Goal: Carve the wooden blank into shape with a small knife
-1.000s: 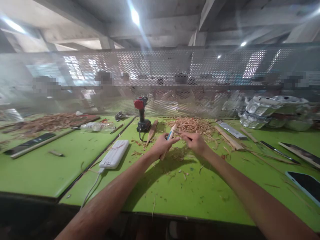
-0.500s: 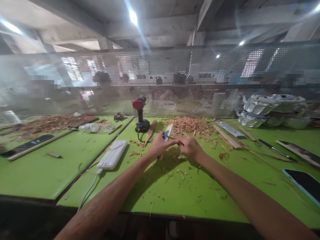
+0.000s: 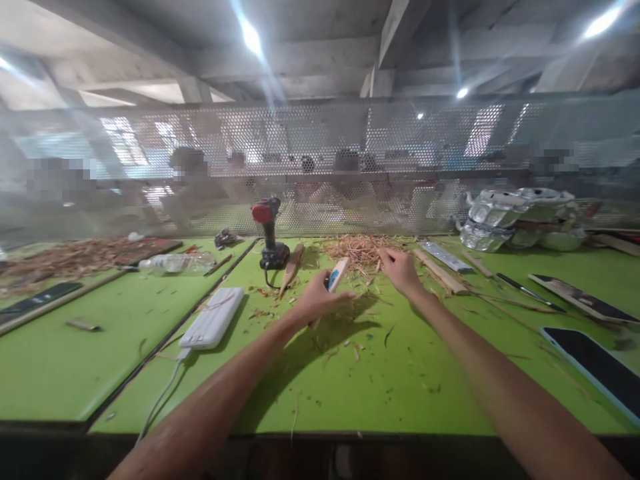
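My left hand [image 3: 320, 299] is closed round a flat, pale wooden piece [image 3: 341, 268] with a blue patch on its face. The piece slants upward out of the grip, and its lower part is mostly hidden by the fingers. My right hand [image 3: 400, 268] is apart from it, at the front right of a heap of wood shavings [image 3: 363, 247]. Its fingers are curled together; whatever they hold is too small and hidden to name. Left of the wooden piece, a pointed wooden strip [image 3: 291, 270] lies beside a red and black cordless drill [image 3: 270, 233].
A white power bank [image 3: 213, 319] with a cable lies on the green table [image 3: 350, 400] at left, near a clear plastic bottle [image 3: 177, 263]. At right are wooden sticks, a phone [image 3: 595, 373] and foil-wrapped bundles [image 3: 510, 217]. A perforated screen [image 3: 320, 140] stands behind.
My right hand has moved away from the wooden piece, to the right and toward the shavings heap. The thin tool seen at its fingertips no longer shows clearly. My left hand still holds the piece.
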Available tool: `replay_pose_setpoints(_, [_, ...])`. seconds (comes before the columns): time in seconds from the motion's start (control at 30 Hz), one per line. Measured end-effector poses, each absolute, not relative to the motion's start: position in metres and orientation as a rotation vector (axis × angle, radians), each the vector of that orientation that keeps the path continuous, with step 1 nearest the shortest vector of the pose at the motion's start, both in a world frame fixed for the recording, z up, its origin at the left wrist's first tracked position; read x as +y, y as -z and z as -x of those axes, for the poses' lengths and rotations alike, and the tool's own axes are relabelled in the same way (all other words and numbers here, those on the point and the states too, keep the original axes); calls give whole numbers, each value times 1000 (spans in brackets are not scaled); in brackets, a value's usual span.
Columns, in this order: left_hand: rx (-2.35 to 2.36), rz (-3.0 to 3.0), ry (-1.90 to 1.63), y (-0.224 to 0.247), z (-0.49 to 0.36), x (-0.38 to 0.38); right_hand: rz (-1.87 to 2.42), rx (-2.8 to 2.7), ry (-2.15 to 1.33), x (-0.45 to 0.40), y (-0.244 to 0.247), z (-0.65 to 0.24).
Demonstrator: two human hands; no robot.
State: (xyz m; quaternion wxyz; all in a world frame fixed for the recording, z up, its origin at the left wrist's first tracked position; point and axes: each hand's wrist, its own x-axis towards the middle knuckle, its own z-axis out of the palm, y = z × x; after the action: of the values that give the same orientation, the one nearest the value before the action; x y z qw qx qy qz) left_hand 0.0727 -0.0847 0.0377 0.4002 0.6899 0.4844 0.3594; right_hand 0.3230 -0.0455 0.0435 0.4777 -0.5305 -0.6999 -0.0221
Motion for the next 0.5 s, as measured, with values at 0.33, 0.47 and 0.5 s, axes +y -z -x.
replay_pose_setpoints(0.33, [619, -1447, -873, -28, -61, -75, 915, -2058, 74, -75, -41, -267])
replay_pose_setpoints(0.47, [646, -1464, -903, -31, -63, -78, 929, -2079, 233, -71, -39, -273])
replay_pose_setpoints(0.5, [652, -1461, -906, -31, -63, -78, 934, -2087, 259, -70, -39, -275])
